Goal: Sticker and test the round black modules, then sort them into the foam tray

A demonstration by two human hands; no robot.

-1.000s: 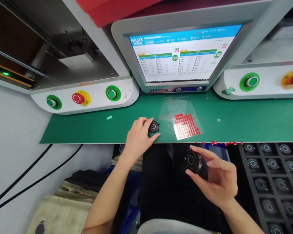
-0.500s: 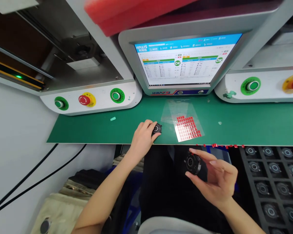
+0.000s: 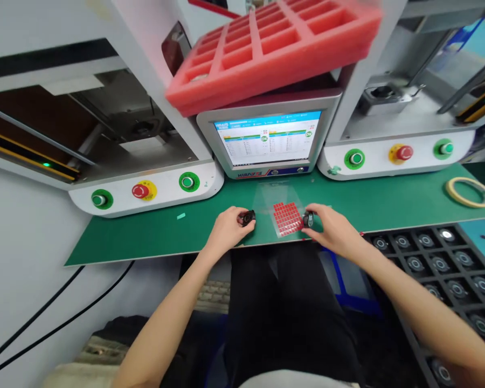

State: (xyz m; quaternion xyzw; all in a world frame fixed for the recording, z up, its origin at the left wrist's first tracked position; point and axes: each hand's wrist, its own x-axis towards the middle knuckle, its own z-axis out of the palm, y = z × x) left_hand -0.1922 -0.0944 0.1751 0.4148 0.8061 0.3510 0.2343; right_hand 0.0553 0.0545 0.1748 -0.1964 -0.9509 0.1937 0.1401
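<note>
My left hand [image 3: 227, 230] grips a round black watch case [image 3: 248, 217] between thumb and fingers, close to the front of the green bench top [image 3: 161, 237]. In my right hand [image 3: 330, 226] is a second black watch case [image 3: 308, 219], tilted up on edge and pinched at its rim. Between the two hands lies a clear sheet of small red stickers [image 3: 288, 219]. The right-hand case is beside that sheet's right edge; I cannot tell whether it touches the bench.
A monitor [image 3: 267, 140] stands behind, with a red foam tray [image 3: 275, 59] on top. Machines with green and red buttons [image 3: 140, 191] flank it. A black tray [image 3: 422, 277] of watch cases sits lower right, below a tape roll [image 3: 469, 192]. Cables [image 3: 56, 312] hang at left.
My right hand has carried its watch case up and forward from over my lap to beside the sticker sheet. My left hand still holds its case on the bench. The head view has shifted.
</note>
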